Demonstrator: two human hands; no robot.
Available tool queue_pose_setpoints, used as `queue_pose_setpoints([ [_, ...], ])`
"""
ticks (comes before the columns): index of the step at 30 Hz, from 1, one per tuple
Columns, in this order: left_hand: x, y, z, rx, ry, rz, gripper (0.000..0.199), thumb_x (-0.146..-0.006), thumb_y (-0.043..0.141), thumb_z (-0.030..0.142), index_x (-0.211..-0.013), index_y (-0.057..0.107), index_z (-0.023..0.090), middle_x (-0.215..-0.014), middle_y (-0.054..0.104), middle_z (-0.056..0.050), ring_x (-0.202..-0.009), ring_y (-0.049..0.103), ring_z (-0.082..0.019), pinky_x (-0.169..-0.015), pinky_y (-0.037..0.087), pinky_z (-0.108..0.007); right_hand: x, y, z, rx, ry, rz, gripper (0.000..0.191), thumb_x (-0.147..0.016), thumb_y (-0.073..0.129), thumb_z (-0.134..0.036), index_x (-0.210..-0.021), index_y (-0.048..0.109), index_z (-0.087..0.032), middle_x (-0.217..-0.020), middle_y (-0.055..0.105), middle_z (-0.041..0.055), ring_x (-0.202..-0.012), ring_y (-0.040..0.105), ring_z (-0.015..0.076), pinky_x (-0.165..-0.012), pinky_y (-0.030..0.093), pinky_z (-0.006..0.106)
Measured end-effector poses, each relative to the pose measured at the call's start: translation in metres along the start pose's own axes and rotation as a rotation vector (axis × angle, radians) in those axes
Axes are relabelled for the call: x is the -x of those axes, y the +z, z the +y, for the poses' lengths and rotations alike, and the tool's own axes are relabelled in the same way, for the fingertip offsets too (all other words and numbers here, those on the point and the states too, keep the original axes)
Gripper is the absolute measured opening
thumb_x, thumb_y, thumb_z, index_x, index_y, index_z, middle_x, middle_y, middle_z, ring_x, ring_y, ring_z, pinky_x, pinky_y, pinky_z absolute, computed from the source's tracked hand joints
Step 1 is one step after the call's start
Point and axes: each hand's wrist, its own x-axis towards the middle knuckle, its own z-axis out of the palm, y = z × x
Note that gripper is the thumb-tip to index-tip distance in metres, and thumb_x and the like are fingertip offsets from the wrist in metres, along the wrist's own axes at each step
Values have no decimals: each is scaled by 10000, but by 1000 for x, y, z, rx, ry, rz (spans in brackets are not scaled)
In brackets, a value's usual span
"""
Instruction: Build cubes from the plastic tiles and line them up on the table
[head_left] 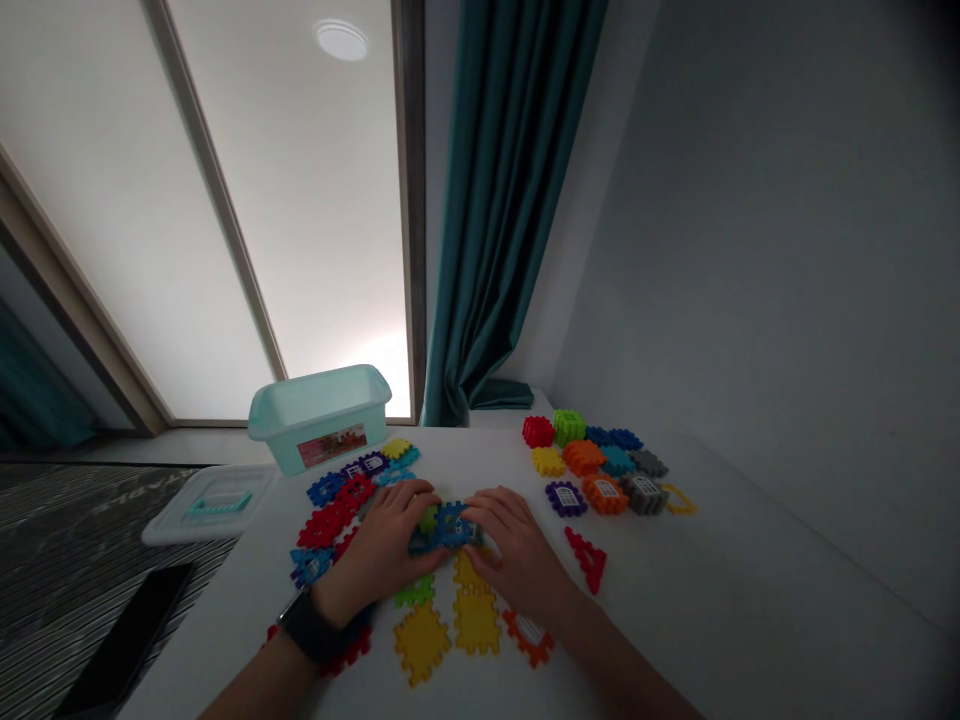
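Note:
My left hand (pixel 386 540) and my right hand (pixel 517 550) close in from both sides on blue interlocking building tiles (pixel 454 525) near the middle of the table. A green tile (pixel 427 520) shows beside the blue ones, partly behind my left fingers. Just below my hands lie yellow tiles (pixel 476 620), another yellow tile (pixel 422 642) and a light green tile (pixel 415 590). Close to my right wrist is an orange window tile (pixel 529 637). Red tiles (pixel 330 520) lie left of my left hand, which partly covers some pieces.
A turquoise plastic bin (pixel 322 415) stands at the back left, its lid (pixel 210 503) beside the table. Colour-sorted stacks, among them orange tiles (pixel 583 457), sit at the back right. A red triangular frame (pixel 586 560) lies nearer. A dark flat object (pixel 127 640) is at lower left.

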Motion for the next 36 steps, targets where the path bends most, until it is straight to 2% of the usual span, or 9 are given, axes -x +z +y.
queue_pose_setpoints([
  [10,0,-8,8,-55,86,150,515,-704,701,258,-1192,540,221,-1329,562,-142,-1208,532,-356,-1041,427,-519,1,-6,-4,5,-86,92,259,-940,576,-203,-1198,564,-226,-1237,661,102,-1212,578,260,-1081,461,522],
  [17,1,-9,6,-55,121,189,527,-709,711,267,-1210,559,216,-1327,556,-153,-1220,523,-366,-1044,427,-532,2,-7,-5,-8,-86,92,264,-956,570,-226,-1218,538,-238,-1243,654,104,-1214,576,263,-1074,470,528],
  [23,2,-8,6,-11,99,214,551,-699,718,244,-1220,540,217,-1335,539,-161,-1221,525,-361,-1038,441,-527,2,-6,-3,15,-116,116,265,-945,576,-212,-1207,541,-232,-1255,647,117,-1210,585,267,-1062,484,523],
  [28,2,-6,8,50,65,222,547,-703,706,206,-1222,534,219,-1341,524,-153,-1238,522,-351,-1033,459,-513,1,-6,-4,62,-199,217,152,-941,574,-159,-1082,584,-215,-1247,651,119,-1210,590,257,-1045,507,514],
  [32,1,-3,11,133,38,232,534,-697,706,175,-1201,538,218,-1337,501,-146,-1254,512,-342,-1048,455,-505,0,-9,-7,125,-264,269,126,-929,594,-107,-999,617,-208,-1200,668,108,-1191,603,249,-1059,502,507],
  [36,-2,3,19,261,-11,247,503,-701,690,140,-1171,529,219,-1296,495,-133,-1227,526,-316,-1047,457,-484,1,-12,-8,141,-303,309,161,-931,587,-61,-1008,629,-197,-1168,678,108,-1167,618,234,-1074,494,487],
])
